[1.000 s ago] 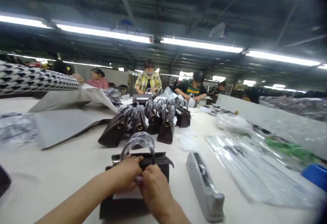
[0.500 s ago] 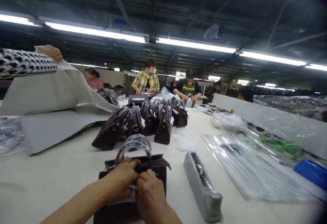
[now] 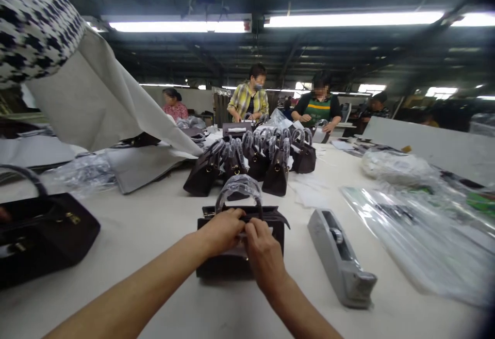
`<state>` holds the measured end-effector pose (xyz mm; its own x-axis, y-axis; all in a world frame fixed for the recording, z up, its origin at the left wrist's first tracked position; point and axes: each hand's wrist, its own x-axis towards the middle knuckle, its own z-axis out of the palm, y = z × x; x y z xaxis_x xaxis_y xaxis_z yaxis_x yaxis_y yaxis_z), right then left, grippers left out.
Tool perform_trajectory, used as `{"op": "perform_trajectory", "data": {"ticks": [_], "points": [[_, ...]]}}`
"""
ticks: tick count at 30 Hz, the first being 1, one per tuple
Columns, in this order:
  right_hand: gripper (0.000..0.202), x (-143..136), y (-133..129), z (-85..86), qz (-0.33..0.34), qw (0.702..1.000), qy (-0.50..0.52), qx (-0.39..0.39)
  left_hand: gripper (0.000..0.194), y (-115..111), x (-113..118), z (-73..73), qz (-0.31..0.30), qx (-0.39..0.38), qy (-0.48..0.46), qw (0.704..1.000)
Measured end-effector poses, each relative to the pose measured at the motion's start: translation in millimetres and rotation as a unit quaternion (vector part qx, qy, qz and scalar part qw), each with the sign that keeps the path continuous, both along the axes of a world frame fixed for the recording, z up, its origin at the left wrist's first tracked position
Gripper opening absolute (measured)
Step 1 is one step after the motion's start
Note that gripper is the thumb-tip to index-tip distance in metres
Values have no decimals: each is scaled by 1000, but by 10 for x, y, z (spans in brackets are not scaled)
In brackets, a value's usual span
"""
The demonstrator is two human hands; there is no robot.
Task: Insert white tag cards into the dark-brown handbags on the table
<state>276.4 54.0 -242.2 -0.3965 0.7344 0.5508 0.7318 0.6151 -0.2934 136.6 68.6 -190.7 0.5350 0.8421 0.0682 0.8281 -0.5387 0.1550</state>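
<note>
A dark brown handbag stands upright on the white table in front of me, its handles wrapped in clear plastic. My left hand lies on the bag's upper front, fingers closed near the base of the handles. Right beside it, my right hand has its fingers bent and pressed together at the top of the front. Between the two hands a bit of white material shows. What the fingertips pinch is too small and covered to make out.
A grey tape dispenser stands right of the bag, near clear plastic sheets. Several wrapped-handle bags stand behind. At left, another handbag lies by a person's fingers, and a patterned sleeve is beside grey sheeting.
The view has shifted left and down, so the bag and hands appear further up. Another handbag has come into view at left. Both my hands remain at the bag's top front.
</note>
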Motion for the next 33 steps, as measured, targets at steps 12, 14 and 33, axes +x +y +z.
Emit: {"op": "perform_trajectory", "data": {"ticks": [12,14,33], "points": [[26,1036,124,-178,89,994,56,-7,63,-166,82,27,11,27,0,1000],[30,1012,172,-220,94,995,38,3,60,-218,88,39,-5,39,8,999],[20,981,308,3,214,973,-87,-27,18,-58,263,-119,10,100,34,994]]}}
